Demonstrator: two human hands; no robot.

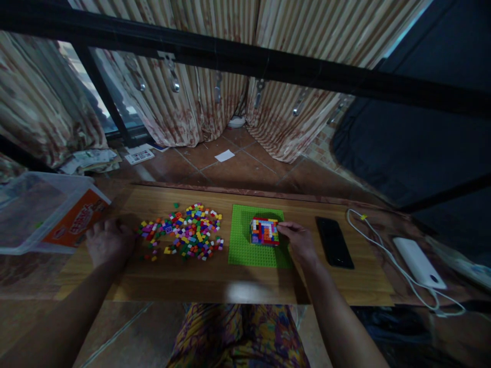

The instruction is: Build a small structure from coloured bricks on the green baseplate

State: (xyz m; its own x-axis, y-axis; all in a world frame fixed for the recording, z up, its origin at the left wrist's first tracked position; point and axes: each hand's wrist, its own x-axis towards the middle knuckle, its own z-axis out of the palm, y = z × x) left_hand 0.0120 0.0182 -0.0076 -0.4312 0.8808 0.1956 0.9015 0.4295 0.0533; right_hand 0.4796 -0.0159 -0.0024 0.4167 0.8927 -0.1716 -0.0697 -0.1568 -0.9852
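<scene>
A block built of multicoloured toy bricks (264, 231) stands on a green studded baseplate (240, 250). My right hand (301, 239) reaches in from the right, thumb and forefinger pinched at the block's right edge. Whether a single loose brick is between those fingertips is too small to tell. Loose toy bricks (197, 232) in many colours lie spread on the table left of the baseplate. At the left end of that spread my left hand (109, 243) rests on the tabletop, fingers loosely bent and apart, with nothing visible in it.
A clear plastic box (49, 204) with an orange label stands beside my left hand. To the right lie a black phone (333, 242), a white power bank (419, 261) and a white cable (378, 248). A dark metal rail (230, 48) crosses beyond the wooden table (172, 283).
</scene>
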